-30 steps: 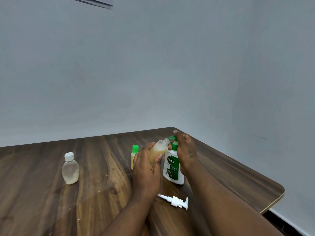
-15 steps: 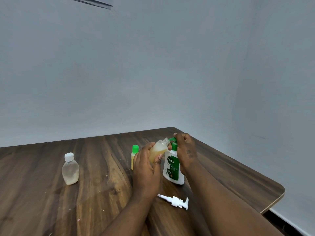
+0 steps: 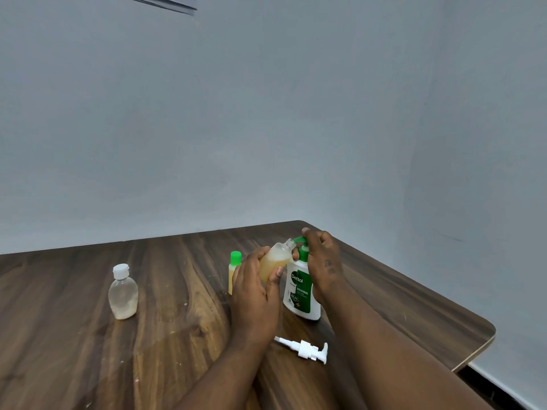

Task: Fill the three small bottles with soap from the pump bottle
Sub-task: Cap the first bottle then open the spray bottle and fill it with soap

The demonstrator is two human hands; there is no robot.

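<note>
Dark wood grain on the table (image 3: 177,291), smooth with a faint glossy sheen. The pump bottle (image 3: 302,294) was shiny white plastic with a glossy green label. At its ten o'clock, the tilted bottle (image 3: 276,257) looked like frosted, translucent plastic. At six o'clock, the loose pump head (image 3: 305,349) was smooth white plastic. Out at nine o'clock, the white-capped bottle (image 3: 122,294) was cloudy plastic. The wall (image 3: 266,113) behind was matt.

Uncapped small bottle (image 3: 276,258) tilts mouth-to-nozzle at upright pump bottle (image 3: 302,294); green-capped bottle (image 3: 235,261) near, white-capped bottle (image 3: 122,294) well apart
</note>
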